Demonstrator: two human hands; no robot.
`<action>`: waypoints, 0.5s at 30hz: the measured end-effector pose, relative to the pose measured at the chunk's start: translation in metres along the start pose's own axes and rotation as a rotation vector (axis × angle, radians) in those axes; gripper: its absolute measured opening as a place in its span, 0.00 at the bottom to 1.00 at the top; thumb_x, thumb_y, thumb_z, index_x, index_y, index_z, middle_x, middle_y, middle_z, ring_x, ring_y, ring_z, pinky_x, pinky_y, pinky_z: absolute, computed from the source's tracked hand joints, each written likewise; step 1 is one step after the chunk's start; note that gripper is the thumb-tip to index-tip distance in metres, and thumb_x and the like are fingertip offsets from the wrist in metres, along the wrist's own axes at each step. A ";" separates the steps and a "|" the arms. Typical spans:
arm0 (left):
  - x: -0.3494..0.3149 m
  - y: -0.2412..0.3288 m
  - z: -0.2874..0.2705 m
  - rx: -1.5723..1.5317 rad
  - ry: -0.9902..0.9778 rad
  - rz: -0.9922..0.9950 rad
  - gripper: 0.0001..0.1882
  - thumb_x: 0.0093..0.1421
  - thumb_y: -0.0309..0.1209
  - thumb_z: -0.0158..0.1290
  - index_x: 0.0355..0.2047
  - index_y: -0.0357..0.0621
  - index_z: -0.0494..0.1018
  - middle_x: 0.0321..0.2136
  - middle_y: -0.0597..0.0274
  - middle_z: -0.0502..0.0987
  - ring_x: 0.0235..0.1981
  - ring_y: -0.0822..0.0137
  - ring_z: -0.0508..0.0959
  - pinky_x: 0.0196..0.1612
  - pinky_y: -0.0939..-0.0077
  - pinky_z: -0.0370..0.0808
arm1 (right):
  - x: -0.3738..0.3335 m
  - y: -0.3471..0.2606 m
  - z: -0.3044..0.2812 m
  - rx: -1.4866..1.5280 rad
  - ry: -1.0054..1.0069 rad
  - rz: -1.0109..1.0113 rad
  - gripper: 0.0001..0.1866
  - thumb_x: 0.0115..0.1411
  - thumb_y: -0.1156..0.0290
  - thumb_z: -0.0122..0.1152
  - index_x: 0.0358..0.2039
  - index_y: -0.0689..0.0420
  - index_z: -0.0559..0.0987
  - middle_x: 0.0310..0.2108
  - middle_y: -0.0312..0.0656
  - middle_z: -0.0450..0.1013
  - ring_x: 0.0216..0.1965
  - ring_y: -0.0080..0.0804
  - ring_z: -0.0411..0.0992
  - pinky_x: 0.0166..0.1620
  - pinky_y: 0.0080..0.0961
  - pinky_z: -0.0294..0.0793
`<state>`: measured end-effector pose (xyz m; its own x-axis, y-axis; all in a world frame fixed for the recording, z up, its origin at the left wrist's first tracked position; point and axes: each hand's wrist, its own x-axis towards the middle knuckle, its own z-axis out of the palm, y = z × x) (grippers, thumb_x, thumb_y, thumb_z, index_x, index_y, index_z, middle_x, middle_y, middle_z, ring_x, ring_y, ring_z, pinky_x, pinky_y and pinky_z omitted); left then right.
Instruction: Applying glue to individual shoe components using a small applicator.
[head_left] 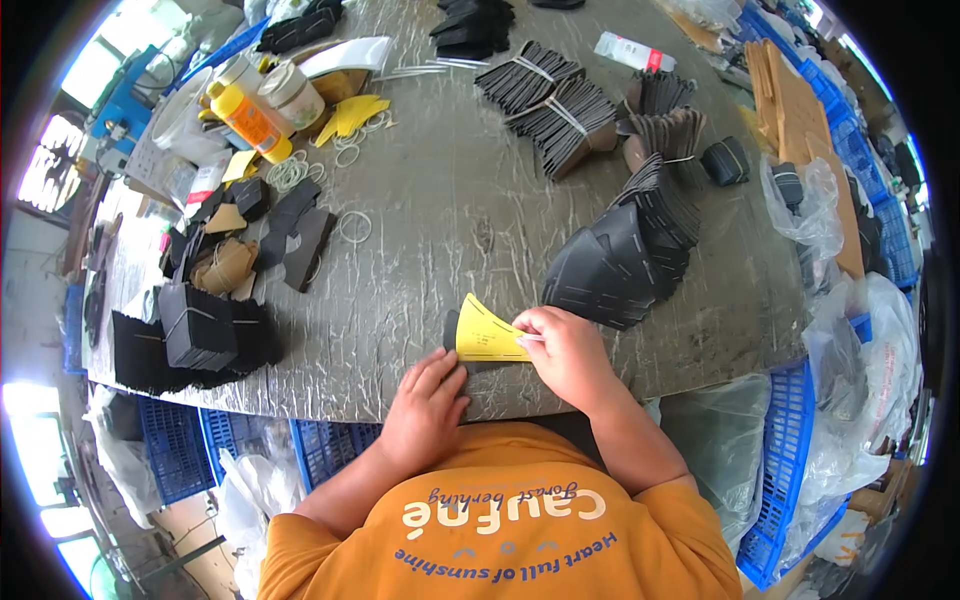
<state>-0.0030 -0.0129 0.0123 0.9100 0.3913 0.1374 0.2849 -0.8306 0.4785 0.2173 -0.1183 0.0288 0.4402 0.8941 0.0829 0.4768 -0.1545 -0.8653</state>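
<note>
Yellow template (485,335): laid over a dark piece (491,368) near the table's (420,250) edge.
Right hand (572,358): a thin white tool (531,338) is pinched at the template's right side.
Left hand (427,408): rested by the lower left corner; whether anything is pinched cannot be told.
Template slip: may be caused by light holding or a sideways tool push.

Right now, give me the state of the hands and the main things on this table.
Left hand: resting at the black piece's edge
Right hand: pinching a thin white tool
Yellow template: lying over the black piece
Yellow bottle: capped
Pale rubber bands beside it: loose
Black bundles: tied
Black curved panels: overlapping
</note>
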 end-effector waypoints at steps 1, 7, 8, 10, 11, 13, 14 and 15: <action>-0.008 0.001 0.003 -0.119 0.071 0.037 0.22 0.50 0.23 0.63 0.47 0.34 0.74 0.54 0.45 0.71 0.57 0.44 0.71 0.57 0.55 0.71 | 0.002 0.002 0.006 -0.137 -0.014 -0.036 0.04 0.57 0.73 0.63 0.33 0.56 0.79 0.30 0.46 0.76 0.34 0.49 0.75 0.39 0.39 0.74; 0.004 -0.001 -0.010 -0.139 0.156 -0.041 0.21 0.48 0.23 0.64 0.45 0.37 0.76 0.53 0.45 0.72 0.52 0.43 0.72 0.53 0.56 0.73 | -0.003 0.004 0.017 -0.306 -0.066 -0.125 0.05 0.55 0.72 0.65 0.33 0.54 0.81 0.30 0.42 0.71 0.36 0.45 0.73 0.40 0.39 0.73; 0.006 -0.002 -0.011 -0.103 0.136 0.032 0.21 0.49 0.25 0.64 0.44 0.37 0.76 0.52 0.46 0.73 0.53 0.44 0.72 0.54 0.55 0.72 | -0.006 0.003 0.018 -0.327 -0.076 -0.151 0.07 0.53 0.72 0.66 0.34 0.54 0.81 0.31 0.41 0.71 0.38 0.44 0.72 0.41 0.39 0.73; 0.008 -0.006 -0.005 -0.057 0.116 0.053 0.19 0.50 0.27 0.64 0.43 0.37 0.77 0.52 0.48 0.74 0.53 0.44 0.72 0.55 0.54 0.71 | -0.006 0.000 0.017 -0.345 -0.089 -0.175 0.09 0.52 0.72 0.68 0.35 0.54 0.82 0.33 0.40 0.70 0.40 0.42 0.72 0.42 0.38 0.74; 0.008 -0.006 -0.004 -0.053 0.122 0.044 0.18 0.50 0.27 0.64 0.42 0.37 0.77 0.52 0.48 0.74 0.53 0.45 0.72 0.55 0.54 0.71 | -0.007 -0.006 0.013 -0.356 -0.113 -0.190 0.12 0.50 0.71 0.69 0.37 0.55 0.82 0.34 0.39 0.70 0.41 0.41 0.71 0.42 0.37 0.74; 0.007 -0.006 -0.003 -0.053 0.124 0.037 0.18 0.50 0.27 0.64 0.42 0.36 0.77 0.52 0.49 0.74 0.53 0.45 0.72 0.55 0.54 0.71 | -0.010 -0.006 0.011 -0.367 -0.136 -0.198 0.15 0.48 0.71 0.71 0.39 0.56 0.82 0.35 0.39 0.70 0.43 0.39 0.70 0.43 0.36 0.74; 0.007 -0.006 -0.003 -0.057 0.122 0.027 0.18 0.50 0.26 0.64 0.42 0.36 0.77 0.52 0.48 0.74 0.53 0.45 0.73 0.55 0.54 0.71 | -0.011 -0.003 0.011 -0.374 -0.147 -0.216 0.18 0.48 0.70 0.72 0.41 0.56 0.82 0.36 0.38 0.69 0.43 0.39 0.69 0.44 0.35 0.74; 0.008 -0.006 -0.003 -0.061 0.123 0.019 0.18 0.49 0.26 0.64 0.42 0.36 0.77 0.52 0.48 0.74 0.53 0.45 0.73 0.55 0.54 0.71 | -0.012 -0.001 0.010 -0.382 -0.157 -0.236 0.20 0.47 0.70 0.73 0.43 0.57 0.82 0.37 0.38 0.69 0.44 0.38 0.69 0.44 0.35 0.75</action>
<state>0.0011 -0.0035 0.0131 0.8700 0.4248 0.2503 0.2462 -0.8141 0.5260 0.2040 -0.1243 0.0238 0.1797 0.9716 0.1540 0.8084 -0.0566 -0.5859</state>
